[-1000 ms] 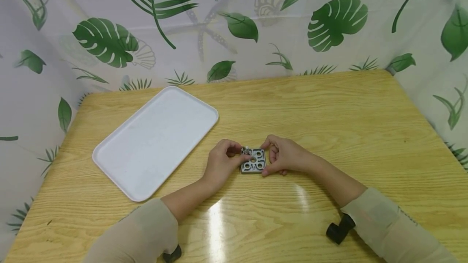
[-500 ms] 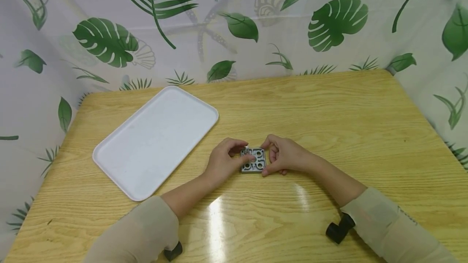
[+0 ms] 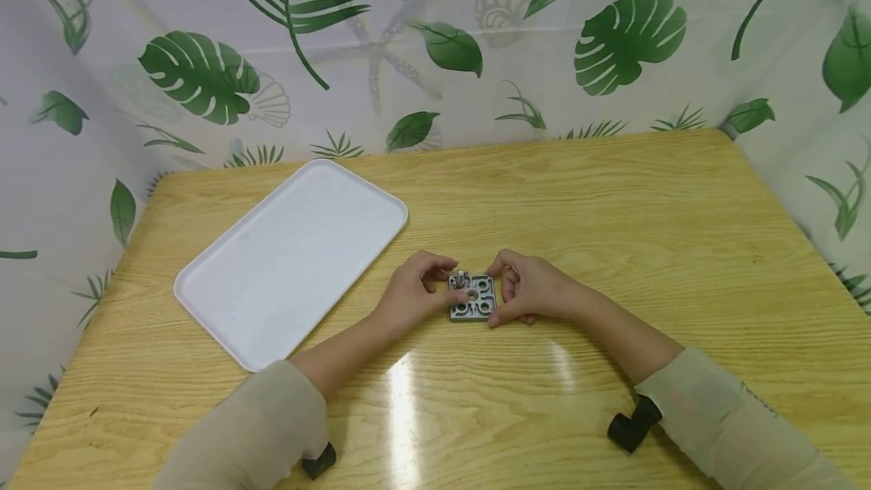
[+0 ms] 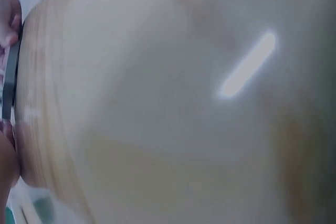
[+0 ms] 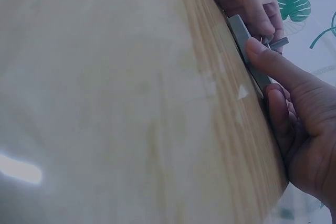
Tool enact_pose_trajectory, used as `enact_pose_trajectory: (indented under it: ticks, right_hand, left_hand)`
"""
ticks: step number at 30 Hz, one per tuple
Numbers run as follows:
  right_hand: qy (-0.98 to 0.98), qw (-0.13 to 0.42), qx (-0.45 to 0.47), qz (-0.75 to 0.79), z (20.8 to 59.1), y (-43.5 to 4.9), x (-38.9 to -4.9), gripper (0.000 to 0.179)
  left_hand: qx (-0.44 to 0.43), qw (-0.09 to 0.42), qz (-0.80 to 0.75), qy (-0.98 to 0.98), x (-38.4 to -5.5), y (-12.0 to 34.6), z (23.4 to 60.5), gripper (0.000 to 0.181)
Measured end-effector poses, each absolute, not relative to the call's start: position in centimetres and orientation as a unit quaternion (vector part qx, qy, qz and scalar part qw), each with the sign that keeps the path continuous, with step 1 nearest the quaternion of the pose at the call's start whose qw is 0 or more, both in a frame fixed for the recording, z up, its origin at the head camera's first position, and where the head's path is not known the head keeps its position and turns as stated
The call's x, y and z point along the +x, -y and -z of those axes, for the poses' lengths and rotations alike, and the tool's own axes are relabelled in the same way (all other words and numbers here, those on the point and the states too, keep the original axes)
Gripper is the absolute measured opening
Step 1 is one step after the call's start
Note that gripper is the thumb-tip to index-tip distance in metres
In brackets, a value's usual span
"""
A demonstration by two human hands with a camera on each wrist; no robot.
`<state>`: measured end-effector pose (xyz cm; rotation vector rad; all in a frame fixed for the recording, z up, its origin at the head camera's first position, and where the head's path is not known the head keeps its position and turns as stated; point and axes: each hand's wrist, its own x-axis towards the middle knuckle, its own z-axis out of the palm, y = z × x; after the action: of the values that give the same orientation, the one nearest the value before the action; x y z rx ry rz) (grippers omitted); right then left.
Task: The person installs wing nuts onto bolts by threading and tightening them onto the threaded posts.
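A square grey metal plate [image 3: 481,299] with several round holes lies on the wooden table in the head view. Near its far left corner a small silver screw [image 3: 461,279] stands upright. My left hand [image 3: 408,289] has its thumb and index finger curled round the screw, the thumb tip over the plate's face. My right hand [image 3: 537,289] pinches the plate's right side between thumb and index finger. From the right wrist, the plate [image 5: 248,51] shows edge-on, and the screw's shank [image 5: 280,42] sticks up beside the left thumb.
A white rectangular tray [image 3: 292,263] lies at an angle on the left of the wooden table [image 3: 612,195]. Leaf-patterned cloth [image 3: 381,82] hangs behind and at both sides. Black devices [image 3: 633,426] are worn under the sleeves.
My left index finger shifts about the screw, moving a little further off, so more of the screw shows now. The right hand and the plate stay almost in place.
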<state>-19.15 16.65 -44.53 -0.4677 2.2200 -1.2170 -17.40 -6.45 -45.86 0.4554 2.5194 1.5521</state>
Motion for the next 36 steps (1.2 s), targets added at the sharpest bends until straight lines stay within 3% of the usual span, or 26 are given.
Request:
enact_pose_trajectory:
  ticks: [5, 9, 17, 22, 26, 36]
  right_hand:
    - [-0.829, 0.279, -0.173, 0.452, 44.5, -16.6, -19.2, 0.068]
    - [-0.827, 0.282, -0.174, 0.455, 44.6, -16.5, -19.2, 0.068]
    - [-0.829, 0.278, -0.18, 0.45, 44.8, -16.6, -19.3, 0.068]
    - [-0.828, 0.277, -0.181, 0.452, 44.9, -16.6, -19.3, 0.068]
    - [-0.827, 0.278, -0.183, 0.454, 44.8, -16.6, -19.3, 0.068]
    - [-0.827, 0.277, -0.185, 0.452, 44.4, -16.7, -19.2, 0.067]
  left_hand:
    - [0.145, 0.032, -0.481, -0.864, -17.0, 5.4, 45.7, 0.034]
    - [0.14, 0.027, -0.473, -0.87, -17.2, 5.3, 45.9, 0.027]
    - [0.175, 0.107, -0.453, -0.868, -18.2, 6.2, 45.5, 0.022]
    - [0.157, 0.134, -0.482, -0.852, -18.3, 6.3, 45.2, 0.043]
    - [0.085, 0.105, -0.54, -0.831, -17.2, 5.8, 45.2, 0.056]
    - [0.084, 0.019, -0.526, -0.846, -15.3, 4.7, 45.5, 0.04]
